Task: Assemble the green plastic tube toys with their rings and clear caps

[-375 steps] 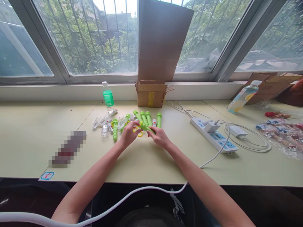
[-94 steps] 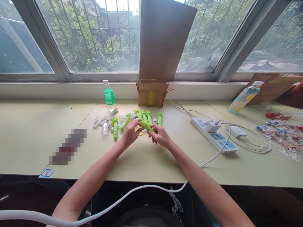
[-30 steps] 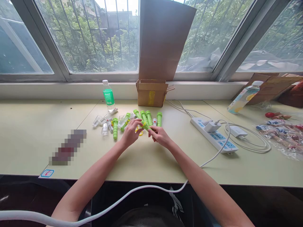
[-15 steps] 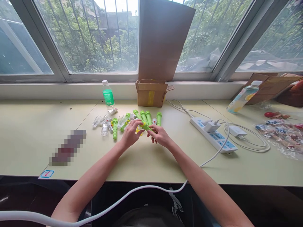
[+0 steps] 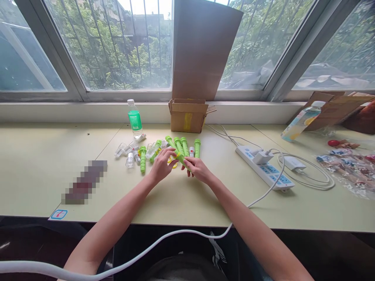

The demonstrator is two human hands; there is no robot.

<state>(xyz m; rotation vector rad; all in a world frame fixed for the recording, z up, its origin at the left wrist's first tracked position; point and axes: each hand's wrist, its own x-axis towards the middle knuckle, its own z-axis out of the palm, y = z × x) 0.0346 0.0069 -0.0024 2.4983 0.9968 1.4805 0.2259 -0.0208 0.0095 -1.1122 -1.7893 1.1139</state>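
Observation:
Both my hands meet over the middle of the pale yellow-green table. My right hand is wrapped round a green plastic tube, which points up and to the left. At the tube's upper end, my left hand pinches it with the fingertips. Just behind my hands lie several more green tubes, with a yellow ring partly hidden under them. To their left sit several clear plastic caps and another green tube.
A green-labelled water bottle and an open cardboard box stand by the window sill. A white power strip with plugs and coiled cables lies to the right. Packaged items fill the far right. A white cable crosses the table's front edge.
My hands have stayed in the same spot. The green tube has turned slightly between my fingers, and my right hand's grip on it has shifted a little.

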